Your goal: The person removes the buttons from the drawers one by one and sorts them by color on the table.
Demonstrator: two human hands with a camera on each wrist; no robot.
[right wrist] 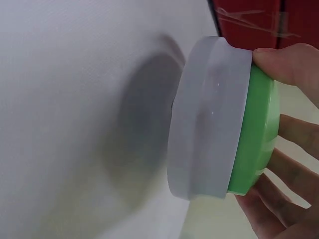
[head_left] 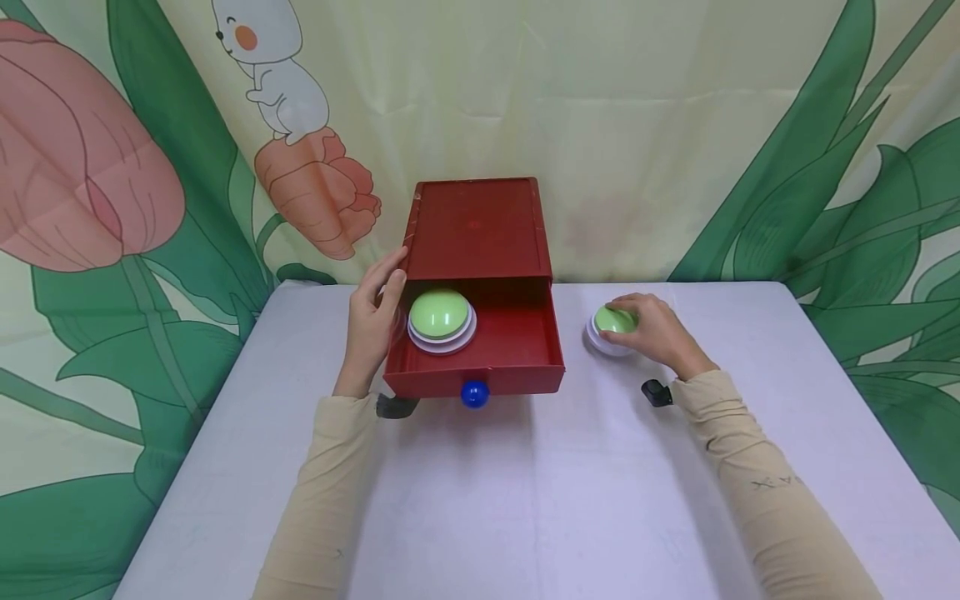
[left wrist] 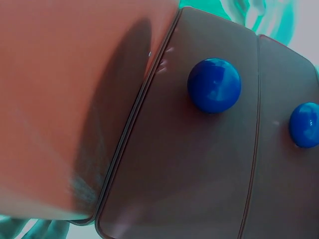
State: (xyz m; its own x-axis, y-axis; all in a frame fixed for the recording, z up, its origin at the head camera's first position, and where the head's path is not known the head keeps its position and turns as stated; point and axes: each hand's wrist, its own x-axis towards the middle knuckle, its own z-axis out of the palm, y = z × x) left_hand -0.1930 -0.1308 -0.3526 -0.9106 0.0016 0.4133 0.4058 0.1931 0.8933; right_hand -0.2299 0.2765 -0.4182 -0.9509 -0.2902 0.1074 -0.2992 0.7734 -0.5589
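Observation:
A red drawer box [head_left: 474, 229] stands at the table's back, its drawer [head_left: 517, 342] pulled out by a blue knob [head_left: 475, 394] side. In the drawer's left part sits a round push button [head_left: 439, 314] with a green dome on a white base. My left hand [head_left: 372, 321] rests against the box's left side, fingers extended. To the right of the box, my right hand [head_left: 643, 327] holds a second green-and-white push button [right wrist: 212, 119], thumb and fingers about its green top. Whether its base touches the table cannot be told. The left wrist view shows two blue knobs [left wrist: 214, 85] but no hand.
A white cloth covers the table [head_left: 465, 508]. Behind hangs a curtain [head_left: 637, 150] printed with plants, a rabbit and a carrot. Dark wrist cameras [head_left: 657, 392] sit below both hands.

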